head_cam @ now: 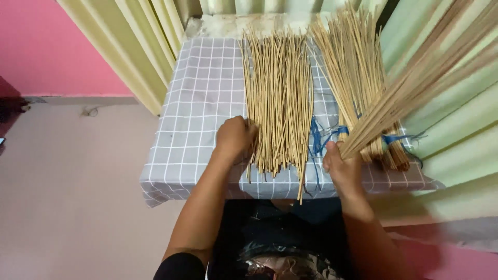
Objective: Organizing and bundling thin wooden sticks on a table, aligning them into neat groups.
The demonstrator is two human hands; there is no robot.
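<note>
Closest to you, at the desk's (pixel 202 98) front edge, your left hand (pixel 234 137) sits with its fingers curled against the left side of the loose pile of sticks (pixel 278 98), touching the near ends. Can't really tell if that grip is actually pinching any sticks or just pressing on them. Your right hand (pixel 342 168) is a bit further right, grip closed tight around the bottom of a fanned bunch of sticks (pixel 420 83), which angles up and off to the right, lifted clear of the desk.

Between your hands some blue string (pixel 316 140) trails over the checked grey cloth (pixel 179 161). Just behind your right hand there's a tied bundle of sticks (pixel 353 62) lying flat, bound near its close end with more of that blue string.

Further back the loose pile runs straight away from you to the desk's far edge, with pale curtains (pixel 140 41) beyond and a pink wall (pixel 41 46) off to the left.
</note>
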